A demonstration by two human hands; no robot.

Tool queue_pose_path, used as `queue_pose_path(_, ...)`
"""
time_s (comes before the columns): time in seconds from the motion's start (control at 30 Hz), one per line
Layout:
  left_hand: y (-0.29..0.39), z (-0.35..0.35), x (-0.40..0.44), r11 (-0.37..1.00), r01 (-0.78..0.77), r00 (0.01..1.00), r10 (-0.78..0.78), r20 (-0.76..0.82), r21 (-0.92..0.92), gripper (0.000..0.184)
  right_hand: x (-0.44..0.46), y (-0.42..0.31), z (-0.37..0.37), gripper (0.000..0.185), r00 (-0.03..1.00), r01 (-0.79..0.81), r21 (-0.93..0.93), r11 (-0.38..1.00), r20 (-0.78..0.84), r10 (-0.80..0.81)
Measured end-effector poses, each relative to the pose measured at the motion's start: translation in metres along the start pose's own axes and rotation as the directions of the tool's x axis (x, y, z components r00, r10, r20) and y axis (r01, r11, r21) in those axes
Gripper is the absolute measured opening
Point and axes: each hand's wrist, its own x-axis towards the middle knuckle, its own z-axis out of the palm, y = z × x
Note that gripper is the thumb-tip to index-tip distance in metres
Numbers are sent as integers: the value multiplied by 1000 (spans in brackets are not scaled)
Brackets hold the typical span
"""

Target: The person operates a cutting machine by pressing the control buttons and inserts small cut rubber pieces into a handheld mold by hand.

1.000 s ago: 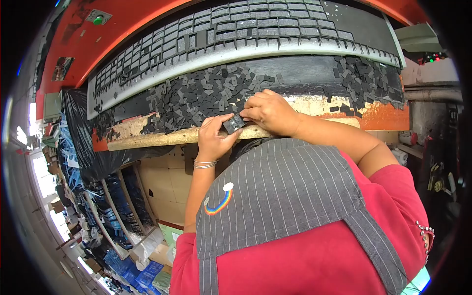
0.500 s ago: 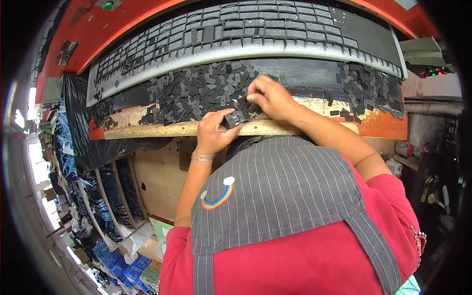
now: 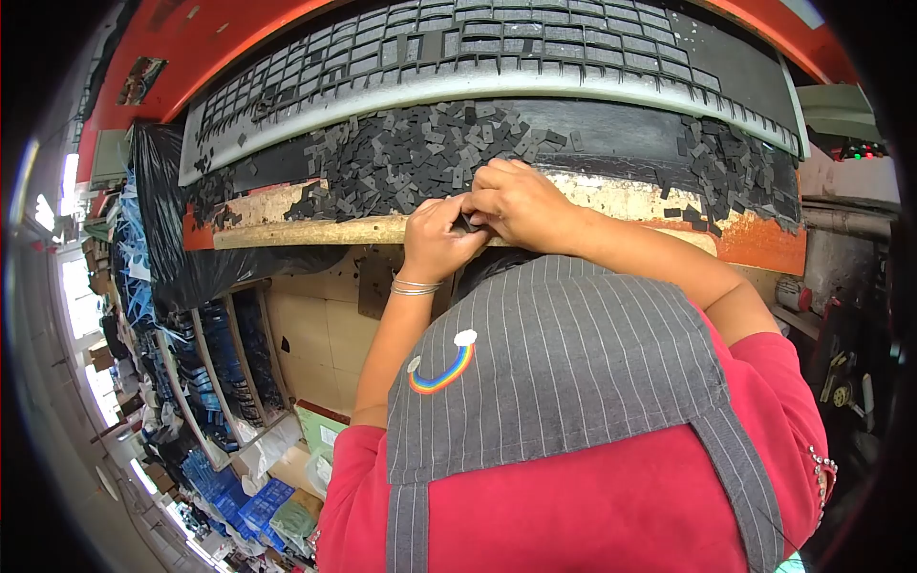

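My left hand [image 3: 441, 239] is closed around a small stack of black rectangular pieces [image 3: 467, 223], mostly covered by fingers. My right hand [image 3: 523, 206] is against the stack and the left fingertips, its fingers curled in. What the right fingertips pinch, if anything, is hidden. Both hands are at the front edge of the work table, just before a heap of loose flat black pieces [image 3: 401, 158], some with a small hole or slot.
Behind the heap lies a black cut-out grid sheet [image 3: 449, 48] on a pale-edged board [image 3: 382, 103]. More black pieces [image 3: 731, 167] lie to the right. A wooden rail [image 3: 315, 232] runs along the front. A black plastic bag [image 3: 167, 220] hangs at the left, above shelving.
My right hand has come down and left from above the heap to meet the left hand at the stack. The stack is now mostly covered. The camera view has shifted slightly.
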Motion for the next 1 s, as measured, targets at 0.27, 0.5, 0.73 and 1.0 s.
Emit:
queue_pose_path(0.27, 2, 0, 2, 1000, 4, 1000, -4, -9, 4, 40, -1, 8, -5, 9, 978, -172, 78, 982, -103, 180)
queue_pose_path(0.5, -2, 1, -2, 997, 71, 997, -73, 40, 41, 41, -4, 3, -7, 14, 990, 50, -5, 999, -131, -50)
queue_pose_path(0.73, 6, 0, 2, 995, 94, 995, -92, 34, -37, 38, 1, -5, -2, 13, 1000, 7, -23, 1000, -16, -7)
queue_pose_path(1.0, 5, 5, 2, 998, 60, 998, -60, -35, -5, 38, 0, 9, -10, 11, 953, -199, 36, 979, -227, 202)
